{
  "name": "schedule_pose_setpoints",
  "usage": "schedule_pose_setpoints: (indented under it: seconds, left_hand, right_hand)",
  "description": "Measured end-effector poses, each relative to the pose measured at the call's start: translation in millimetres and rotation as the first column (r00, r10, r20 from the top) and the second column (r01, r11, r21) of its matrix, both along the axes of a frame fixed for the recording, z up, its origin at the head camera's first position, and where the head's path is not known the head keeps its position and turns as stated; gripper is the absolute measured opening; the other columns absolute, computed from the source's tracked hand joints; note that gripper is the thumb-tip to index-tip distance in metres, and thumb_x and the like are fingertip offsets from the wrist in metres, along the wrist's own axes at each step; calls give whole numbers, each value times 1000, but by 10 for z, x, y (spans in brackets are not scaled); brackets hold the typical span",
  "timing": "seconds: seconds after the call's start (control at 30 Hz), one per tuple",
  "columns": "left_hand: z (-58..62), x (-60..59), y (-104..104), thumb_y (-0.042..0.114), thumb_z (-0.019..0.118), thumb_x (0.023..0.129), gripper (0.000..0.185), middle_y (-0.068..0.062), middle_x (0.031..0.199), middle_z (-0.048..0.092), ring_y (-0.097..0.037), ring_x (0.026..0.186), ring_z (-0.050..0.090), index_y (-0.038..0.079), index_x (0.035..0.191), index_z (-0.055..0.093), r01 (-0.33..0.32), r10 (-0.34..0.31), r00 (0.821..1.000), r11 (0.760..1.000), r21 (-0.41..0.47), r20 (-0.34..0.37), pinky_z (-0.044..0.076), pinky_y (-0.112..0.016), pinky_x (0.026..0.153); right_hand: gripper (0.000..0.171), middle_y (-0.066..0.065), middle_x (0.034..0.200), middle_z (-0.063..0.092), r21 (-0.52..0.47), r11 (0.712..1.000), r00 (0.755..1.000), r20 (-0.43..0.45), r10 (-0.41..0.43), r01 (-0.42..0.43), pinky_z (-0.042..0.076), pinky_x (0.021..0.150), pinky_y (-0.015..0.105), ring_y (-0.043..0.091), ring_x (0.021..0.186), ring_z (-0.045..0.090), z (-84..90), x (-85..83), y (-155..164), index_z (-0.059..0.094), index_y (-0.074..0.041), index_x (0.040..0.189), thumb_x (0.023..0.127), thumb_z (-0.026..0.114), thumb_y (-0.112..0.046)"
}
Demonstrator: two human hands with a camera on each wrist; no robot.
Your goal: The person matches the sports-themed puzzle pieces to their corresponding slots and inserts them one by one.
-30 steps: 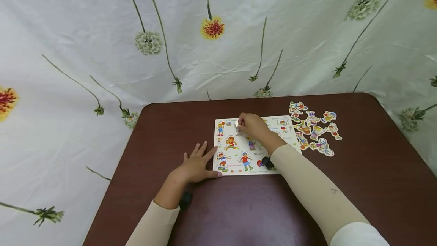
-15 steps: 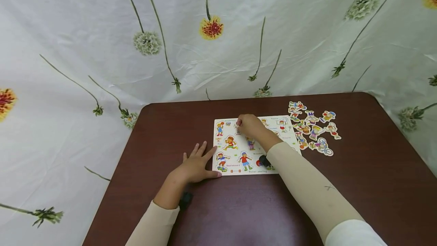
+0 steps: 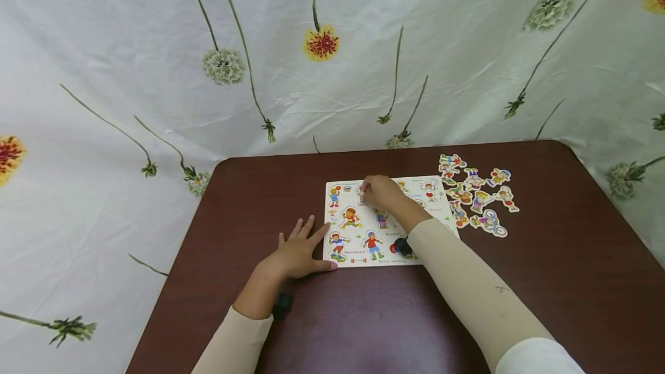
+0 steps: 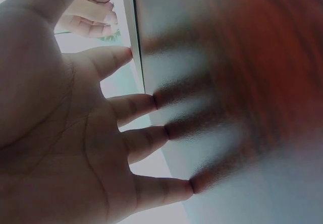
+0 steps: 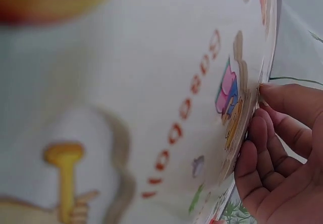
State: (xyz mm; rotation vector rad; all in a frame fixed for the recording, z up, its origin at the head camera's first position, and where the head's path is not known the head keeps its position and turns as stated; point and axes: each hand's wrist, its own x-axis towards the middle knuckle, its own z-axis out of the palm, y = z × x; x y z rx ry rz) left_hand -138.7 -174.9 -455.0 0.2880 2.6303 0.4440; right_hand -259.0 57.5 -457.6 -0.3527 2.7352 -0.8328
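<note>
A white puzzle board [image 3: 363,238] printed with cartoon children at sports lies in the middle of the dark brown table [image 3: 571,258]. My left hand [image 3: 298,253] rests flat on the table with fingers spread, its fingertips [image 4: 151,100] against the board's left edge [image 4: 135,57]. My right hand [image 3: 379,191] is curled over the board's far middle, its fingertips [image 5: 262,128] pressing a small figure piece [image 5: 233,118] onto the board [image 5: 126,82]. Most of that piece is hidden under the hand in the head view.
Several loose cut-out figure pieces [image 3: 475,192] lie scattered on the table right of the board. A white cloth with flower prints [image 3: 322,45] hangs behind the table's far edge. Black wrist devices sit at both forearms.
The right hand has sunk slightly lower onto the board at the same spot, and the white piece seen at its fingertips earlier is now covered. The left hand has not moved.
</note>
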Motion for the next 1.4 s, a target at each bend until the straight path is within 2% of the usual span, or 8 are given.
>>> schedule_pose_setpoints:
  seconds: [0.13,0.27,0.47,0.63,0.97,1.1,1.23,1.4]
  left_hand:
    - [7,2,-1,59,73,86,93,-13,172,7,-39,159,2,32,162,26,-1,1,1000,1000,1,-2,7,-77,116]
    - [16,1,0,59,73,86,93,-13,172,7,-39,159,2,32,162,26,-2,2,1000,1000,3,-1,6,-77,116]
    - [19,0,6,60,72,86,94,-13,172,7,-38,159,1,32,162,25,2,-2,1000,1000,2,3,6,-77,117]
    - [16,6,-1,60,73,86,94,-13,172,7,-39,159,2,32,162,25,-1,1,1000,1000,-1,-1,6,-77,117]
    - [10,17,-7,58,73,86,94,-14,172,7,-39,159,2,31,162,25,6,-6,1000,1000,12,-8,6,-78,116]
    - [2,20,-10,58,74,85,94,-13,172,7,-39,159,2,31,162,25,4,-4,1000,1000,17,-8,6,-77,116]
    - [-6,18,-11,59,74,85,95,-14,172,8,-39,159,2,31,162,26,2,-2,1000,1000,18,-11,6,-77,116]
    - [-1,12,-12,59,74,85,95,-14,172,8,-39,159,2,31,162,26,-1,2,1000,1000,12,-12,6,-77,116]
  right_hand:
    - [20,6,97,61,-70,997,999,47,18,-15,45,77,31,18,83,54,46,46,61,64,-8,116,98,65,-16]
    - [30,8,107,62,-210,977,996,84,-5,23,48,79,33,21,90,58,108,105,133,62,-8,127,100,62,-21]
    - [30,6,119,65,-424,898,993,47,-107,117,53,92,39,24,109,62,153,204,226,63,-16,128,101,63,-28]
    - [28,6,119,67,-535,832,987,19,-158,144,54,94,41,25,110,62,168,287,288,65,-17,125,100,66,-29]
    - [29,8,118,67,-634,758,977,-17,-211,152,51,96,40,24,108,63,184,445,468,66,-14,124,100,66,-29]
    - [36,8,119,66,-662,735,971,-40,-235,151,51,96,36,23,109,62,177,479,567,65,-9,127,100,66,-33]
    - [39,9,121,64,-661,731,964,-40,-262,171,51,95,31,22,110,61,195,523,693,64,-10,128,99,65,-37]
    - [39,11,123,64,-627,748,952,-34,-303,216,49,94,29,20,111,60,204,561,896,63,-10,129,101,63,-36]
